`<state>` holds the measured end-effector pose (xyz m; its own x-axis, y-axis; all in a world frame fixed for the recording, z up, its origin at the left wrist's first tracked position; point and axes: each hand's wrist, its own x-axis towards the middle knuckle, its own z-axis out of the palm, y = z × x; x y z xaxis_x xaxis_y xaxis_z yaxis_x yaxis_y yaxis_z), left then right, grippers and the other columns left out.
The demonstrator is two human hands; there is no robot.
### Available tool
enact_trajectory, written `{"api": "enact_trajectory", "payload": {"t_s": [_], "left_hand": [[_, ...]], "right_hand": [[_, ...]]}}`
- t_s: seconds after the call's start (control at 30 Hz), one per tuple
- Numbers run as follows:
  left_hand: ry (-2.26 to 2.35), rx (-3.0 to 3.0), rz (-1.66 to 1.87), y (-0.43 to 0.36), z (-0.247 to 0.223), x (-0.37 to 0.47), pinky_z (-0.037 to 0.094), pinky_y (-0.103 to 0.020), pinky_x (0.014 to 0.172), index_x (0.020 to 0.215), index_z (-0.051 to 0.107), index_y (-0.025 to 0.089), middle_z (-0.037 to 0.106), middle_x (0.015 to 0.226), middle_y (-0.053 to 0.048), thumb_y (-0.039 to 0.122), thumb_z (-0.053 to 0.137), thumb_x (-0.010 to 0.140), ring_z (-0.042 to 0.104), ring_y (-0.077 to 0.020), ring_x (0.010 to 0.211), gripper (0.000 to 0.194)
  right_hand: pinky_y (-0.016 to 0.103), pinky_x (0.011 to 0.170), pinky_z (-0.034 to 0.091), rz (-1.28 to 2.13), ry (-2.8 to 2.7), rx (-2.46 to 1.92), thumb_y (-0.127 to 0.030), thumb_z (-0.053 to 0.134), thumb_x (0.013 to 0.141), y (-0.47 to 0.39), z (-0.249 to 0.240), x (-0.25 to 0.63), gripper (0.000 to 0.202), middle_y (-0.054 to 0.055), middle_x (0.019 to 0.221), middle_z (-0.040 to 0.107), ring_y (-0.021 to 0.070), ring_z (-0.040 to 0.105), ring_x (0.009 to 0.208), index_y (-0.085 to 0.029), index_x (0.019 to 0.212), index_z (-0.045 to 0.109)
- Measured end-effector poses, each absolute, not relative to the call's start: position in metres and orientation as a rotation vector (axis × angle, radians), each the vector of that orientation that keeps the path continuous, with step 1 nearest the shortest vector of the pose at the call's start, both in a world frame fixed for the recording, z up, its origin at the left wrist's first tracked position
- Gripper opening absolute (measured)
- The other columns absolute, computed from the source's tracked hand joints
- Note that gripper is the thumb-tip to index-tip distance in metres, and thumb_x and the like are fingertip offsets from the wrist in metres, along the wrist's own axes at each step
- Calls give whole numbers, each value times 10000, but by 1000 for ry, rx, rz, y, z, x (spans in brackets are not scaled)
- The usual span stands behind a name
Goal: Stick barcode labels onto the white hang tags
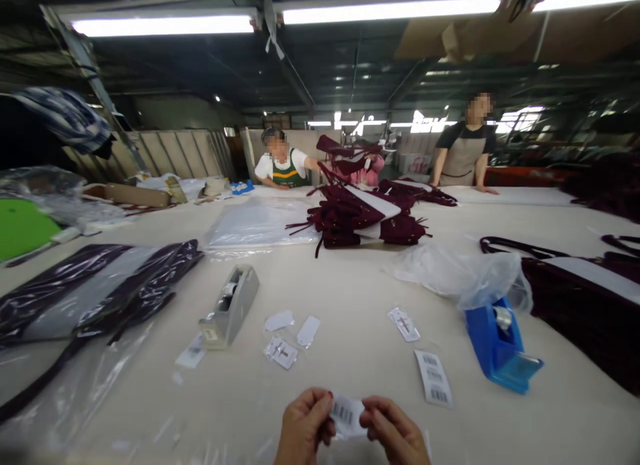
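Note:
A small white label with a barcode [344,411] is stretched between my two hands near the front edge of the table. My left hand [306,421] pinches its left side with thumb and fingers. At its right side my right hand [393,428] is closed on the label too. Ahead of the hands lie white tags [281,353] and blank-looking tags [308,331]. Another tag [404,324] and a barcode sticker strip [433,378] rest to the right.
A grey tape dispenser [233,308] stands left, a blue one [500,345] right. Bagged dark garments [95,285] lie left; maroon garments [350,215] are piled at the centre back. Crumpled clear plastic [460,271] lies behind the blue dispenser. People stand across the table [320,285].

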<state>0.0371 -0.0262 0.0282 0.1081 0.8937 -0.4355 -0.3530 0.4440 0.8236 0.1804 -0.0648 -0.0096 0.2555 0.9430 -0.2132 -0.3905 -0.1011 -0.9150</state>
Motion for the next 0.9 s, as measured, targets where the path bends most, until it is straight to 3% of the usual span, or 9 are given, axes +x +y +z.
{"api": "enact_trajectory", "payload": {"t_s": [0.2,0.57,0.7,0.83,0.9], "left_hand": [[1089,716,1083,-38,52,40,358,-216,529,795,662,97,599,550,-16,298,681,645,493,-94,521,251],[1052,789,1010,-48,42,43,376,-207,549,836,664,111,604,585,-8,261,633,702,487,-80,543,203],[1107,957,940,-47,34,42,411,-213,584,901,669,108,627,617,-17,276,608,730,528,-96,585,248],[1248,1228,929,-40,15,33,474,-253,638,1192,516,123,675,855,-59,297,549,783,594,-122,654,445],[1317,1476,980,-34,3,28,496,-280,672,1202,498,136,661,945,-79,283,514,808,609,-139,718,421]], "right_hand": [[287,646,429,1154,-631,-1304,-440,646,688,-72,14,185,309,41,701,648,138,525,638,-159,815,675],[241,595,378,1165,-686,-1314,-343,656,694,-74,20,178,183,-15,645,597,102,490,620,-169,750,649],[231,590,368,1118,-686,-1332,-324,659,692,-73,15,177,167,-29,610,566,91,469,601,-162,700,620],[234,604,371,976,-727,-1419,-347,638,699,-68,4,193,186,-31,622,556,96,469,609,-164,704,607],[236,595,365,919,-769,-1490,-360,631,694,-65,-2,206,198,-33,611,546,97,459,593,-164,693,602]]}}
